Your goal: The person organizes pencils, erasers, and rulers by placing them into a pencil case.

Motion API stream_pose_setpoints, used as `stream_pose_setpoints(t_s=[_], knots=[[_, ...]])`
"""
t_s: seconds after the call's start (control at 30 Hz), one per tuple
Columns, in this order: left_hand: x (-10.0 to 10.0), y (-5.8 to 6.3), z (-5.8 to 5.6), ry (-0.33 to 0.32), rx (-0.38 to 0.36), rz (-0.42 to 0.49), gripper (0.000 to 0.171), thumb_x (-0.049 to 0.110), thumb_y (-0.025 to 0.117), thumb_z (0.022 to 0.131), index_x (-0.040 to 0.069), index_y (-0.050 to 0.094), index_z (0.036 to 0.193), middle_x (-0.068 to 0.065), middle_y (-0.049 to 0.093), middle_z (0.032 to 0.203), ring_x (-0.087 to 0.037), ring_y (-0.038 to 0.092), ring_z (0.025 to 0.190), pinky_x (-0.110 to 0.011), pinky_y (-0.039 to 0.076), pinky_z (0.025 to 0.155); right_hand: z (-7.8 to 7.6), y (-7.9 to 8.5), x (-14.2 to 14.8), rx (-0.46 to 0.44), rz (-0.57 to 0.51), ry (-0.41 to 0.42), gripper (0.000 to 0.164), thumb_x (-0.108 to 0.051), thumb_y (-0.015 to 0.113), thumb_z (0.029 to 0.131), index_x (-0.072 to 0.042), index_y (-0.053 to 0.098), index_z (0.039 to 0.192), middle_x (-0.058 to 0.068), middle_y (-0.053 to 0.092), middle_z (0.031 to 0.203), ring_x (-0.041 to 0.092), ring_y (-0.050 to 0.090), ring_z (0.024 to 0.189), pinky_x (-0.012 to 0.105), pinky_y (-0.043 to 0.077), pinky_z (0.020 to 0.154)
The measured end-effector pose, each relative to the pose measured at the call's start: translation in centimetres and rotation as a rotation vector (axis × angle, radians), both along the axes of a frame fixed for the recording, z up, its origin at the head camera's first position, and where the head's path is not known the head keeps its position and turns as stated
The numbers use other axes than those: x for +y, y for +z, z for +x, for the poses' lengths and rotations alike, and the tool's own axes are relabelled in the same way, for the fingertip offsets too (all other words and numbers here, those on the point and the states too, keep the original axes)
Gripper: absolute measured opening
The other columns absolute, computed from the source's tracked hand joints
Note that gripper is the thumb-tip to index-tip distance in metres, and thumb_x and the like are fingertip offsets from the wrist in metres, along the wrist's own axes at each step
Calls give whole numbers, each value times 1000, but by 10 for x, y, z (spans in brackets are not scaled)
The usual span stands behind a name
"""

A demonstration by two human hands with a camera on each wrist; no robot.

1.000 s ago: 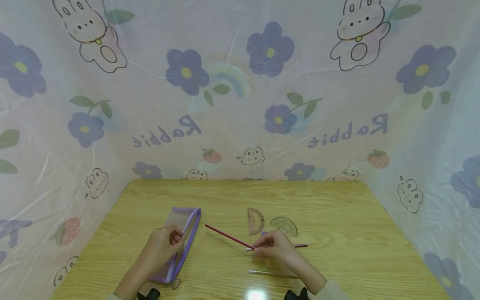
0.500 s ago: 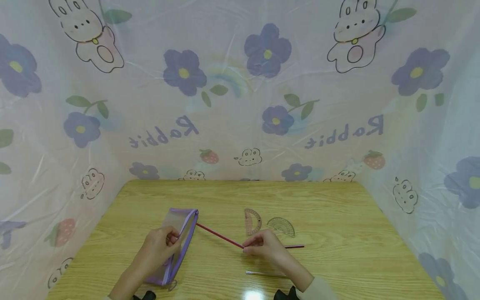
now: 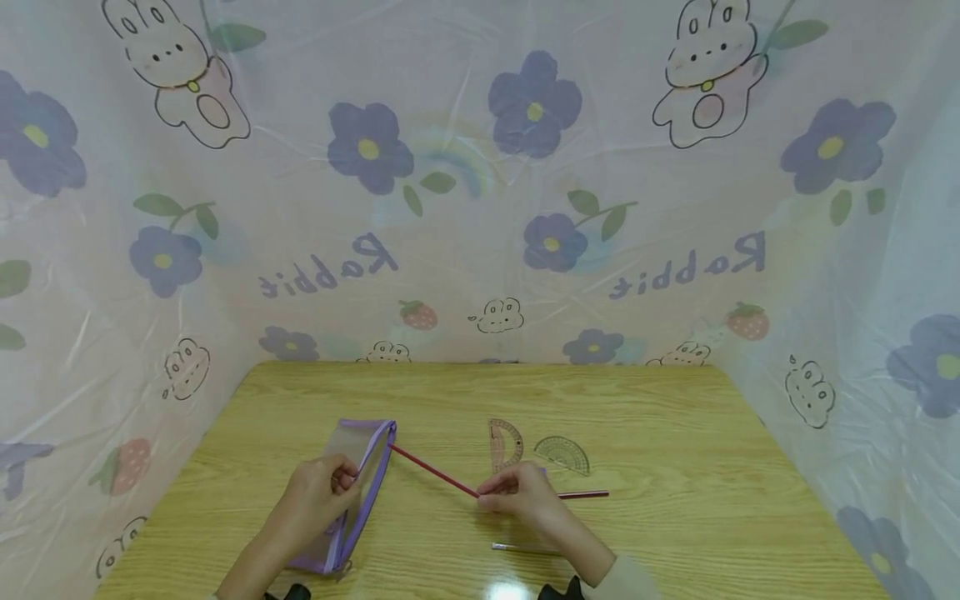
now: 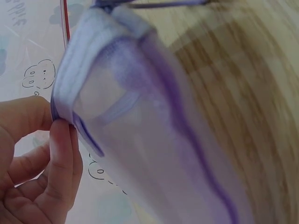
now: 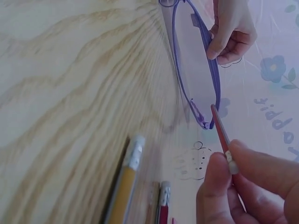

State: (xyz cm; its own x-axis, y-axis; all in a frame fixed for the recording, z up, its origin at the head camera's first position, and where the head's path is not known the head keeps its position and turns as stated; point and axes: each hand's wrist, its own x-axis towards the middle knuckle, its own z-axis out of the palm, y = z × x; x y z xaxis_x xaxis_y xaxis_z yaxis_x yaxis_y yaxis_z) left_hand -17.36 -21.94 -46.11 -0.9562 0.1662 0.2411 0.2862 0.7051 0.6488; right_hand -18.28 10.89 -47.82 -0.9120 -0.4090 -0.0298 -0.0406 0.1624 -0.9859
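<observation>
red pencil (image 3: 435, 471): slanting between the two hands, its far tip at the rim of the pouch near the far end; whether the tip is inside, i cannot tell
right hand (image 3: 517, 493): grip clenched on the red pencil, thumb and fingers pinching it just by the pale eraser end
left hand (image 3: 321, 490): grip pinching one edge of the pouch mouth between thumb and fingers
pouch (image 3: 354, 437): see-through with purple edging, on the left of the table, its mouth parted and facing the red pencil; a small loop at the near end
dark red pencil (image 3: 588, 494): lying on the table, partly hidden by the right hand
yellow pencil (image 5: 122, 191): on the table beside the dark red one, eraser end showing in the right wrist view
protractors (image 3: 562, 454): two, clear, lying side by side beyond the right hand, one tinted pinkish
table (image 3: 675, 442): wood-grained, with a flower-and-rabbit curtain (image 3: 450, 217) behind it
</observation>
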Motion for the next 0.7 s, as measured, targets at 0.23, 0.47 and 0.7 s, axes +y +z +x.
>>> stream_pose_setpoints(t_s=[0.23,0.47,0.7], knots=[[1,1,1,-12,-5,2,12,-9,72,79,1,66,81,5,59,69,-2,55,59,-17,52,52,2,-2,-8,-23,-33,-11,13,2,75,85,10,72,96,13,71,86,26,68,75,30,60,67],[2,2,1,3,-18,1,12,-10,71,79,0,67,83,5,59,69,-3,55,60,-17,52,53,2,-6,-17,-34,-52,-24,13,4,75,85,12,71,96,16,72,87,28,69,76,32,61,68],[3,4,2,16,-25,3,12,-10,71,78,0,67,82,5,59,69,-3,55,59,-17,52,53,1,-8,-26,-49,-85,-42,14,6,74,85,14,70,96,19,71,86,32,70,76,35,61,68]])
